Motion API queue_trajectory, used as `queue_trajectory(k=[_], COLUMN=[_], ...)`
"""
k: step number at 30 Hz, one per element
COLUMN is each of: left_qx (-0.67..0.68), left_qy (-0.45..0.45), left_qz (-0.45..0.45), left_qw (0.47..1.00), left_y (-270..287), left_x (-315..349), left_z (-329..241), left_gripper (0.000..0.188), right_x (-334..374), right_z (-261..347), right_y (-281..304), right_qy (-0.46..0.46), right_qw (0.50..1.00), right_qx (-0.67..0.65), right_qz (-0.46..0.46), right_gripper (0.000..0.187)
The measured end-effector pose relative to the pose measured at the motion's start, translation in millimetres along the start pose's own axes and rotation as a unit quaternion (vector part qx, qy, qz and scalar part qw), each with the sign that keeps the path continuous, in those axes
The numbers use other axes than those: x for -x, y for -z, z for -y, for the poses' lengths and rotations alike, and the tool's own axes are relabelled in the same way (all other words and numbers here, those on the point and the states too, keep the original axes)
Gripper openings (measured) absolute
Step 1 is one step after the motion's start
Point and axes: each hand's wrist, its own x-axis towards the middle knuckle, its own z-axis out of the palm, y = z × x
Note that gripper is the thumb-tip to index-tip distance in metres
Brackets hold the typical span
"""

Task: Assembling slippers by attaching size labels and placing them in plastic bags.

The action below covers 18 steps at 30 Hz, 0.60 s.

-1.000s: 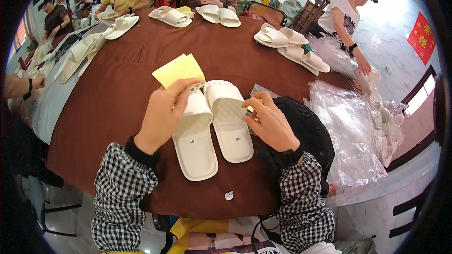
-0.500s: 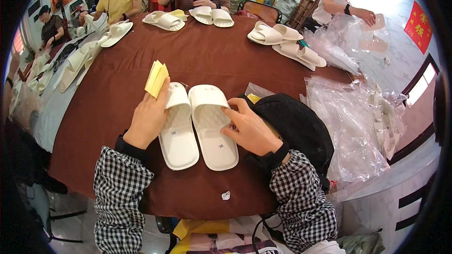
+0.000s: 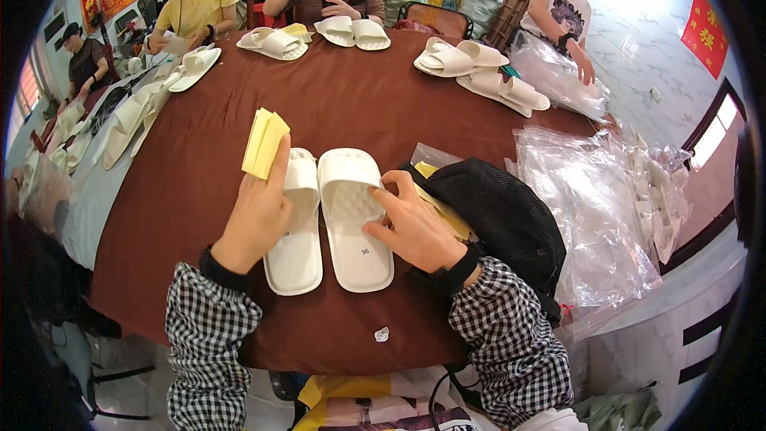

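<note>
Two white slide slippers lie side by side in front of me, toes pointing away: the left slipper (image 3: pixel 293 265) and the right slipper (image 3: pixel 363 270). Each has a small printed mark on its insole. My left hand (image 3: pixel 254 215) overlaps the outer side of the left slipper, partly hiding its strap. Folded yellow paper (image 3: pixel 266 144) is held between its fingers and sticks up beyond them. My right hand (image 3: pixel 419 227) grips the outer edge of the right slipper, forefinger by the strap and thumb over the insole.
A black mesh bag (image 3: pixel 499 215) sits right of my right hand, beside clear plastic bags (image 3: pixel 578 223). More white slippers (image 3: pixel 463 57) stand along the far edge of the brown tablecloth (image 3: pixel 319 100). A small white sticker (image 3: pixel 381 335) lies near me. Several people work around the table.
Both slippers sit slightly further left in view, and my left hand covers more of the left one. At far right, a person's hand has come down onto the plastic bags.
</note>
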Motion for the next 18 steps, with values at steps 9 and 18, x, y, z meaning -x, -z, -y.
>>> queue_trajectory(k=[9, 18], left_qx=[-0.078, -0.191], left_qy=[-0.058, -0.057], left_qz=[0.041, 0.078], left_qw=[0.994, 0.977], left_y=[-18.5, -51.8], left_x=[54.8, 67.7], left_z=[-97.8, -107.9], left_gripper=[0.086, 0.082], right_x=[-6.0, -8.3], right_z=[-21.6, -24.4], right_y=[-5.7, -2.2], right_qy=[-0.012, -0.056], right_qw=[0.998, 0.987], right_qx=[-0.033, -0.145], right_qz=[-0.059, -0.035], right_gripper=[0.013, 0.01])
